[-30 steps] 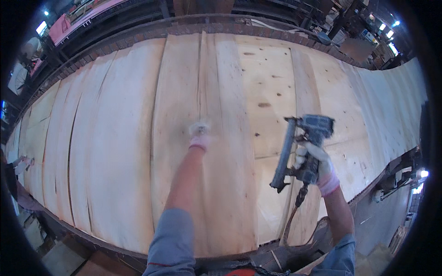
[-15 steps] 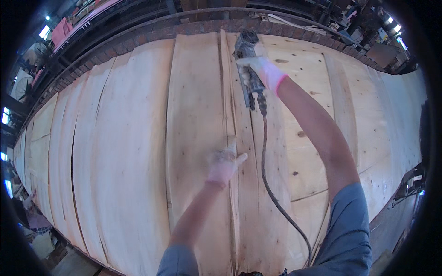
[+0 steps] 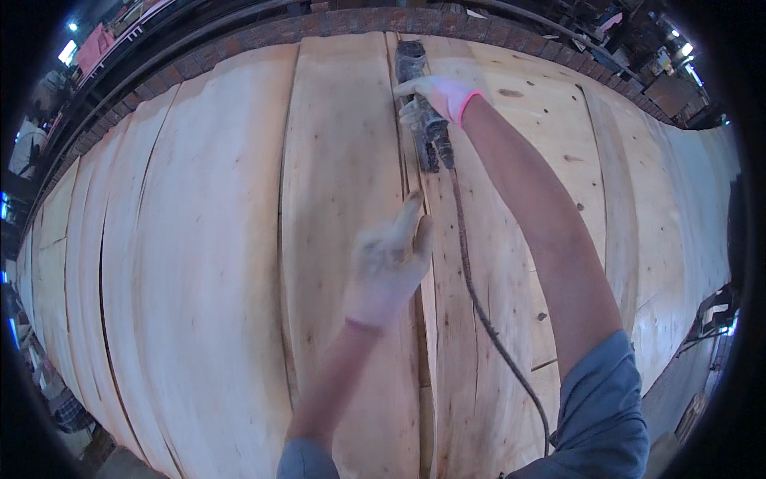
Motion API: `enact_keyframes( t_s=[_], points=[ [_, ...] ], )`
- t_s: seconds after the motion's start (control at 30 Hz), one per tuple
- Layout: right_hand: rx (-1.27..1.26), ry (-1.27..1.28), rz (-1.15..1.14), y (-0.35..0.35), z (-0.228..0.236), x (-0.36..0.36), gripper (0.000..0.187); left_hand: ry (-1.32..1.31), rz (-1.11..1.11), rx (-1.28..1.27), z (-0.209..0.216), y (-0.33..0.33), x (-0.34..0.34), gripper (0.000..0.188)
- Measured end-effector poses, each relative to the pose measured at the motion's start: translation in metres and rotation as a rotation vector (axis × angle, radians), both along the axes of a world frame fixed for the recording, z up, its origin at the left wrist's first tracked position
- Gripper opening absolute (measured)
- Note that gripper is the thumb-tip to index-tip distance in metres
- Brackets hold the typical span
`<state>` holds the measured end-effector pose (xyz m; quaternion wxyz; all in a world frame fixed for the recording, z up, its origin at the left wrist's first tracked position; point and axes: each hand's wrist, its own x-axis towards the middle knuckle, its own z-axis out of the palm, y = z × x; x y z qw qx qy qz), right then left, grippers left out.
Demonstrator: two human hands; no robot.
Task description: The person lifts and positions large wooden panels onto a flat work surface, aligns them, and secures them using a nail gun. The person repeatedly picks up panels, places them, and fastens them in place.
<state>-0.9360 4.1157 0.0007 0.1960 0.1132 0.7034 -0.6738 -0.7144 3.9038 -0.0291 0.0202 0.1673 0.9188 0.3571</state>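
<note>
My right hand (image 3: 437,94), in a white glove with a pink cuff, is wrapped round a dark, dusty corded power tool (image 3: 412,59). The tool's exact kind is hard to tell. It rests near the far edge of wide wood veneer sheets (image 3: 335,136), along a seam between two of them. Its cord (image 3: 471,279) runs back over the wood toward my right arm. Nearer to me, my gloved left hand (image 3: 387,267) is at the same seam, blurred, with curled fingers and the index and thumb toward the veneer edge. Whatever lies between those fingers is unclear.
Pale veneer sheets with lengthwise seams and gaps spread to both sides; the right ones (image 3: 542,104) have dark knots. A row of bricks (image 3: 271,33) borders the far edge. Beyond stand dark metal rails and machinery. A pink cloth (image 3: 97,44) hangs at the far left.
My view has shifted slightly. The power tool, still in my right hand, sits a little nearer the far edge. My left hand has moved up along the seam, closer to the tool.
</note>
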Motion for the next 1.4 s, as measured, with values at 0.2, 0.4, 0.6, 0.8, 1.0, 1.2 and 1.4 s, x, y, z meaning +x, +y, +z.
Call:
enact_keyframes(
  t_s=[0.2, 0.4, 0.6, 0.8, 1.0, 1.2, 1.4],
  points=[
    [0.0, -0.001, 0.012, -0.021, -0.002, -0.006, 0.022, 0.37, -0.08, -0.221, -0.074, 0.028, -0.039, 0.049],
    [0.094, -0.024, -0.005, -0.009, -0.015, -0.018, 0.014, 0.429, -0.139, -0.255, -0.066, 0.029, -0.036, 0.049],
    [0.29, 0.02, -0.009, -0.022, -0.003, -0.005, 0.017, 0.433, -0.166, -0.327, -0.064, 0.038, -0.039, 0.047],
    [0.01, -0.14, -0.016, 0.036, 0.011, 0.087, 0.019, 0.266, -0.144, -0.4, -0.053, 0.032, -0.041, 0.049],
    [-0.065, -0.152, -0.183, 0.106, 0.052, 0.136, 0.018, 0.818, 0.135, -1.059, -0.125, 0.071, -0.096, 0.053],
    [-0.002, -0.182, -0.253, 0.142, 0.053, 0.156, 0.018, 0.418, -0.005, -0.425, -0.068, 0.118, -0.073, 0.062],
    [0.027, -0.228, -0.336, 0.158, 0.024, 0.16, 0.022, 0.129, 0.14, -0.405, -0.035, 0.151, -0.081, 0.07]
  ],
)
